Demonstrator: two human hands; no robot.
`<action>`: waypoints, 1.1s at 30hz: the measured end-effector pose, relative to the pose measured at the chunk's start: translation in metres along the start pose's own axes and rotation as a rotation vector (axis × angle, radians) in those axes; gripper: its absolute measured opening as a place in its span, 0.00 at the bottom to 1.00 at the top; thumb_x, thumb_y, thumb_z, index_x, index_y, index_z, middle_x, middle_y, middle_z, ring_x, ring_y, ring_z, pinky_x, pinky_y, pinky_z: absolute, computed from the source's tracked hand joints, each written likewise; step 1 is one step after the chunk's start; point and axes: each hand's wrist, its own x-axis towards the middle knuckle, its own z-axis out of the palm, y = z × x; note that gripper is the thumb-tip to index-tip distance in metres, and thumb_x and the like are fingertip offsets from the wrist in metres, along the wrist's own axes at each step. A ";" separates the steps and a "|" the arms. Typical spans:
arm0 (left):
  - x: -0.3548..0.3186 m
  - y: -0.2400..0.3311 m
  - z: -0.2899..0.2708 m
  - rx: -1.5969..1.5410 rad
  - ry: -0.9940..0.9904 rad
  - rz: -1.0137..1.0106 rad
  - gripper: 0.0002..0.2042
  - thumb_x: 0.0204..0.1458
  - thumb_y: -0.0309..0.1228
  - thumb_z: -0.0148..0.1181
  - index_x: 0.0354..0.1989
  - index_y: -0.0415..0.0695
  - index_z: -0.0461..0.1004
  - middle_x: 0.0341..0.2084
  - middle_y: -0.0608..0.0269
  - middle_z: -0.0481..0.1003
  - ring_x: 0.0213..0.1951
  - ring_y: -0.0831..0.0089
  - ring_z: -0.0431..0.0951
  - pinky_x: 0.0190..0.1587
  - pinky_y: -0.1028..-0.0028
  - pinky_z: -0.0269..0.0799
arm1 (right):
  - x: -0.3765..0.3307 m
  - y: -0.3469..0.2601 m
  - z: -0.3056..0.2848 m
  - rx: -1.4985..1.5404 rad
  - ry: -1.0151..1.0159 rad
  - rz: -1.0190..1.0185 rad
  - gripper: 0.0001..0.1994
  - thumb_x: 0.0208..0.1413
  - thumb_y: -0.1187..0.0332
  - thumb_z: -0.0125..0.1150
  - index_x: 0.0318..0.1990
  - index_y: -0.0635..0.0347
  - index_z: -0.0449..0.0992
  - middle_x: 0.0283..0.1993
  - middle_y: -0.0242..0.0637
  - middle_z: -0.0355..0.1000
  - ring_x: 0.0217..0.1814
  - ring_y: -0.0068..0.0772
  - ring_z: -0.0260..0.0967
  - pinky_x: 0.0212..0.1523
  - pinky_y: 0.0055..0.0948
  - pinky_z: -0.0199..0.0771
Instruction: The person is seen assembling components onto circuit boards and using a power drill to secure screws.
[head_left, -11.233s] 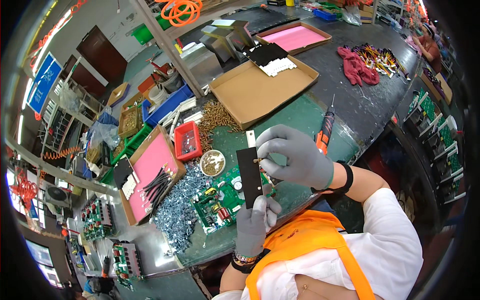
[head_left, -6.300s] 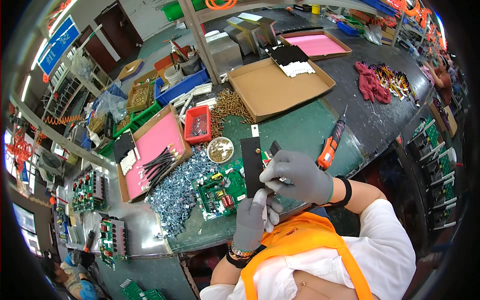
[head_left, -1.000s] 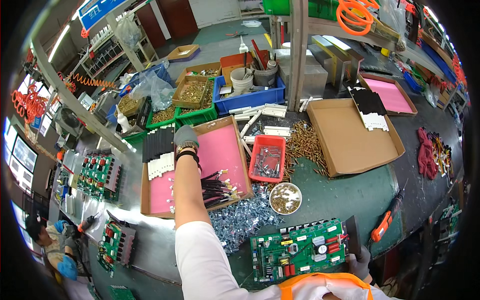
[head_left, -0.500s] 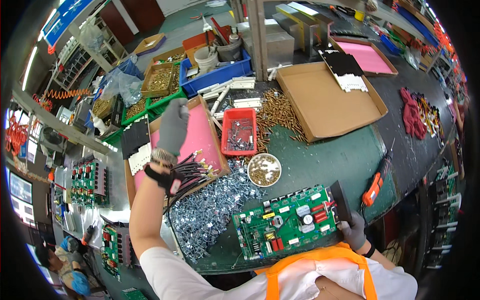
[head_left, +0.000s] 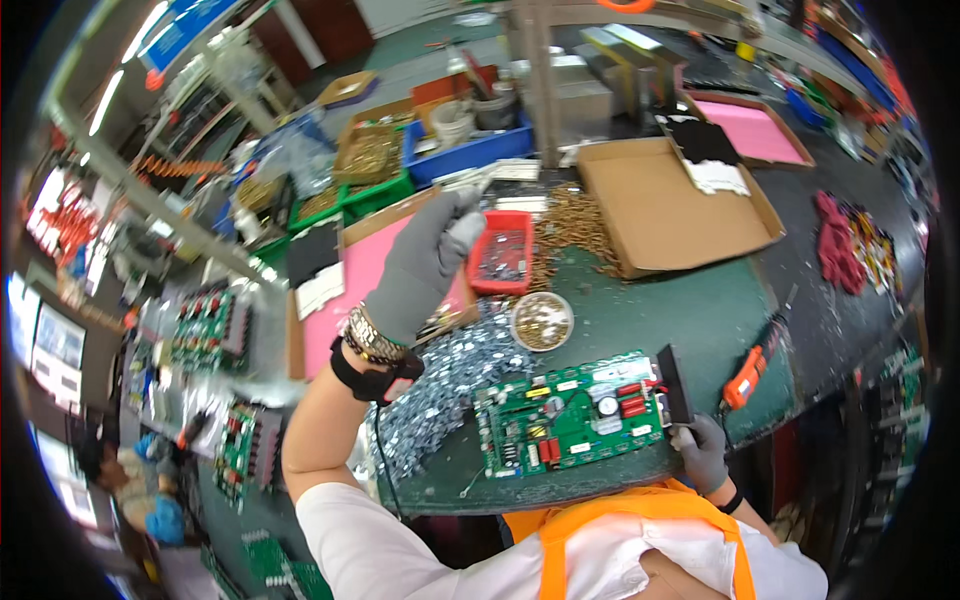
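Observation:
A green circuit board (head_left: 590,440) with red, white and black parts lies near the table's front edge. At its right end stands a black plate (head_left: 674,385). My right hand (head_left: 703,455), in a grey glove, grips the board's end below that plate. My left hand (head_left: 425,260), gloved too, hovers over the pink-lined box (head_left: 365,260), just left of the red bin (head_left: 503,255) of small metal parts. Its fingers are curled together; what they may hold cannot be made out. A white bowl (head_left: 542,321) of small brass-coloured parts sits right of the bin.
Silvery metal parts (head_left: 425,420) are heaped left of the board, brass-coloured pieces (head_left: 575,230) behind the bowl. An orange power screwdriver (head_left: 745,375) lies at right. Behind are a cardboard tray (head_left: 680,235) and a blue crate (head_left: 470,150). A co-worker (head_left: 140,485) sits far left.
My left hand has come right, toward the red bin, and its fingers face that way. The view has shifted somewhat. My right hand stays at the board's end.

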 end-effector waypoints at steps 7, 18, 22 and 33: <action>-0.193 0.013 -0.012 0.779 0.283 -0.139 0.18 0.54 0.33 0.61 0.51 0.41 0.70 0.46 0.49 0.73 0.49 0.51 0.74 0.52 0.58 0.69 | -0.002 0.028 0.001 0.016 0.011 -0.063 0.05 0.57 0.75 0.54 0.36 0.65 0.76 0.28 0.34 0.68 0.28 0.24 0.65 0.30 0.24 0.65; -0.349 0.008 0.061 1.029 0.491 -0.681 0.25 0.55 0.40 0.55 0.59 0.39 0.67 0.61 0.44 0.63 0.65 0.46 0.57 0.68 0.52 0.47 | 0.013 0.078 -0.008 0.137 -0.130 -0.076 0.08 0.60 0.75 0.50 0.44 0.61 0.74 0.33 0.29 0.68 0.27 0.14 0.59 0.27 0.15 0.59; -0.348 0.005 0.061 1.027 0.503 -0.701 0.25 0.55 0.40 0.54 0.59 0.40 0.68 0.61 0.44 0.63 0.65 0.46 0.58 0.68 0.52 0.47 | 0.011 0.085 -0.007 0.186 -0.091 -0.052 0.08 0.60 0.75 0.50 0.44 0.61 0.74 0.34 0.30 0.69 0.27 0.13 0.59 0.26 0.14 0.59; -0.348 0.006 0.062 0.986 0.548 -0.718 0.23 0.54 0.38 0.55 0.58 0.43 0.70 0.61 0.47 0.65 0.64 0.46 0.59 0.67 0.52 0.50 | 0.014 0.098 -0.007 0.150 -0.059 -0.101 0.07 0.61 0.74 0.49 0.44 0.60 0.73 0.34 0.29 0.69 0.27 0.13 0.59 0.26 0.14 0.58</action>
